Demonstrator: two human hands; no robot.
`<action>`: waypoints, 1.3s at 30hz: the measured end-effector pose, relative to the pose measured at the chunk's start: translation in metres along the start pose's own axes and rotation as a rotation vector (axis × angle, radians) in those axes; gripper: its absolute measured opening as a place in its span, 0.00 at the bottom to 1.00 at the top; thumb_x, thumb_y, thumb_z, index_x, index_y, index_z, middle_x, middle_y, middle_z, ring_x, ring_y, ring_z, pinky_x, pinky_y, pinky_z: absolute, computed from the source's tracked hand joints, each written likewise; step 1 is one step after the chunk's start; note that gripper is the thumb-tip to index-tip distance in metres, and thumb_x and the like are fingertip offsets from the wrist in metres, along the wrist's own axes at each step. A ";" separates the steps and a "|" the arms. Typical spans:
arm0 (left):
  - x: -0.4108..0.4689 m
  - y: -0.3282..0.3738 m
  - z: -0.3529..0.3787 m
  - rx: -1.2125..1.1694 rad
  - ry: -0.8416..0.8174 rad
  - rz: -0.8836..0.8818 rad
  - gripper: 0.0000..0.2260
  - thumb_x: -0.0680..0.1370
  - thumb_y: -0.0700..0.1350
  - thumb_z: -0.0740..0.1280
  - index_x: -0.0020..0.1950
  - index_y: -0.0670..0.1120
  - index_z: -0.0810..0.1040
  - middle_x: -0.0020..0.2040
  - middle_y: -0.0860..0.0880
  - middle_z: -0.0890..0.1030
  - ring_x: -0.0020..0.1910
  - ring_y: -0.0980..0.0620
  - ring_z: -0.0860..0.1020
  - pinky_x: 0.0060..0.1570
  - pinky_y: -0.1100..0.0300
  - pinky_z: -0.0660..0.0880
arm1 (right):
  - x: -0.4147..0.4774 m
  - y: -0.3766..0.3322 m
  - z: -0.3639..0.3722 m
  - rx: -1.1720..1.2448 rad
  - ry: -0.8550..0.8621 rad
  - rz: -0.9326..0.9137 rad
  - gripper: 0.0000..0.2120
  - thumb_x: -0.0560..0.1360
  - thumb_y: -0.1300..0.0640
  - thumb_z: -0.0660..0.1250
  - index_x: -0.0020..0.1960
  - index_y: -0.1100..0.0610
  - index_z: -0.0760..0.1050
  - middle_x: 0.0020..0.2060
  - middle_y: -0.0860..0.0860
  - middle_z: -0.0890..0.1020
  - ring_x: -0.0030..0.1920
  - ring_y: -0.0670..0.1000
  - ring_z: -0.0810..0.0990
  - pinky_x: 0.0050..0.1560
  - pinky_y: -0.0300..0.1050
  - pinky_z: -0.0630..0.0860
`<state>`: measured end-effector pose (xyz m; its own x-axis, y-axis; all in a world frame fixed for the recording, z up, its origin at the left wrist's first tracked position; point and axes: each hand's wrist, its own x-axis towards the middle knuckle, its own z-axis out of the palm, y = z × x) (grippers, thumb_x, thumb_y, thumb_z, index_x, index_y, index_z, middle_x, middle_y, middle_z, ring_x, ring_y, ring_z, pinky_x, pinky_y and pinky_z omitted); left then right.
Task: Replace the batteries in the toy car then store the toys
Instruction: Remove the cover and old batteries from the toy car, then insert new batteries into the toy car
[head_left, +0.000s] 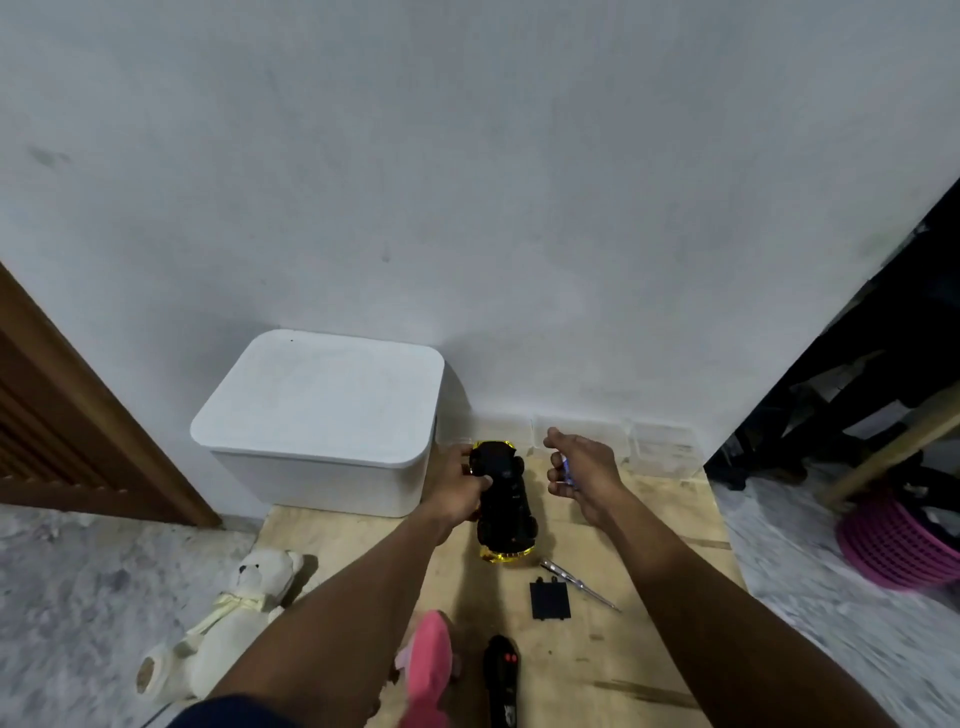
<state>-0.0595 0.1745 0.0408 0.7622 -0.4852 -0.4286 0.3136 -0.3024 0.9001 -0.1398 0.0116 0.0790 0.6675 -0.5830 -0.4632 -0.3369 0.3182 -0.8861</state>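
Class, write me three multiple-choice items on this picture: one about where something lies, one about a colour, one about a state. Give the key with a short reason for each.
1. Where does the screwdriver lie?
A. on the white box
B. on the board right of the black cover
C. in the pink basket

2. What colour is the teddy bear?
A. cream
B. brown
C. blue

3. How is the toy car placed?
A. inside the box
B. upright on its wheels
C. upside down, held by the left hand

Key: B, it lies beside the black cover; A, its fur is pale cream; C, the black underside faces up.
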 end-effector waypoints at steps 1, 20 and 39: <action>0.001 -0.003 0.001 -0.004 0.015 0.002 0.19 0.78 0.31 0.62 0.64 0.49 0.69 0.55 0.48 0.76 0.52 0.46 0.77 0.54 0.39 0.78 | 0.003 0.002 -0.001 -0.031 -0.010 -0.006 0.10 0.78 0.54 0.70 0.50 0.62 0.80 0.32 0.54 0.76 0.27 0.52 0.75 0.29 0.44 0.76; 0.040 -0.094 0.020 0.337 0.066 -0.074 0.26 0.79 0.36 0.65 0.76 0.53 0.69 0.63 0.43 0.80 0.62 0.45 0.77 0.68 0.50 0.71 | 0.047 0.071 -0.029 -0.406 -0.037 -0.034 0.08 0.79 0.56 0.68 0.50 0.62 0.81 0.35 0.56 0.81 0.22 0.48 0.72 0.22 0.36 0.63; 0.046 -0.018 0.029 0.371 -0.061 0.084 0.23 0.78 0.43 0.67 0.73 0.54 0.69 0.65 0.46 0.75 0.61 0.46 0.76 0.63 0.51 0.75 | 0.003 0.036 -0.064 -0.407 0.194 -0.111 0.13 0.73 0.54 0.76 0.34 0.61 0.81 0.23 0.53 0.74 0.19 0.51 0.70 0.22 0.37 0.64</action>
<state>-0.0465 0.1342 0.0032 0.7379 -0.5653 -0.3687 0.0171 -0.5305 0.8475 -0.1928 -0.0267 0.0451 0.5908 -0.7386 -0.3248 -0.5295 -0.0512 -0.8467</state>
